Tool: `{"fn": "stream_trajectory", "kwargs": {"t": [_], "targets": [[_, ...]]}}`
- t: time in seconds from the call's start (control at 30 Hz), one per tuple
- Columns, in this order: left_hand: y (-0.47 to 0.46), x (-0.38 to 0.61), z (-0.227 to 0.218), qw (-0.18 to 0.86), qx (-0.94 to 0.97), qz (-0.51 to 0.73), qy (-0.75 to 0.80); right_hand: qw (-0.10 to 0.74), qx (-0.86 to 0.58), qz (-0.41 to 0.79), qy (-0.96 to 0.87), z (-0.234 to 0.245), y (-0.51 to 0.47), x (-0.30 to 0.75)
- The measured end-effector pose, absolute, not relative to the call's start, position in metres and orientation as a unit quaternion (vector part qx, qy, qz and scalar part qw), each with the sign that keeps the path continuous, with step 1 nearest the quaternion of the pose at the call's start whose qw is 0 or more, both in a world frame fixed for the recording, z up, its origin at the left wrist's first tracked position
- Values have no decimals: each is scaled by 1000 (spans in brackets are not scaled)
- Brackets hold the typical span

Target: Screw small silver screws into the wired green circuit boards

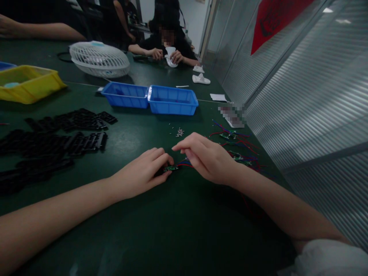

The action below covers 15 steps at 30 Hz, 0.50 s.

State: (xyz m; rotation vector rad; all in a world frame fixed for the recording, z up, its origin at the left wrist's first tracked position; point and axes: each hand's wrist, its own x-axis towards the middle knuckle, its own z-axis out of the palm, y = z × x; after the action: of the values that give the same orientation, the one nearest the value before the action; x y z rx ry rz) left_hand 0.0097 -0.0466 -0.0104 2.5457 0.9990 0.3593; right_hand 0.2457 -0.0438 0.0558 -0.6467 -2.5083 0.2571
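Observation:
My left hand (143, 170) rests on the dark green table (178, 226), fingers curled round a small green circuit board (171, 168) with red and blue wires. My right hand (207, 155) hovers just to its right, fingers bent down in a pinch over the wires by the board; what it pinches is hidden. More green boards with red and blue wires (238, 147) lie in a loose heap to the right. A small pile of tiny screws (179, 132) sits just beyond my hands.
Rows of black plastic parts (54, 142) cover the left of the table. Two blue bins (149, 99), a yellow bin (27, 82) and a white fan (99, 59) stand further back. Another person (166, 50) handles a white part at the far end. A ribbed wall panel (301, 96) runs along the right.

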Motion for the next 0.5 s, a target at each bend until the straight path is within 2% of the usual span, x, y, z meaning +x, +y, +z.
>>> {"fn": "stream_trajectory", "kwargs": {"t": [0.5], "targets": [[-49, 10, -8, 172, 907, 145, 357, 251, -299, 155, -908, 65, -47, 243]]}}
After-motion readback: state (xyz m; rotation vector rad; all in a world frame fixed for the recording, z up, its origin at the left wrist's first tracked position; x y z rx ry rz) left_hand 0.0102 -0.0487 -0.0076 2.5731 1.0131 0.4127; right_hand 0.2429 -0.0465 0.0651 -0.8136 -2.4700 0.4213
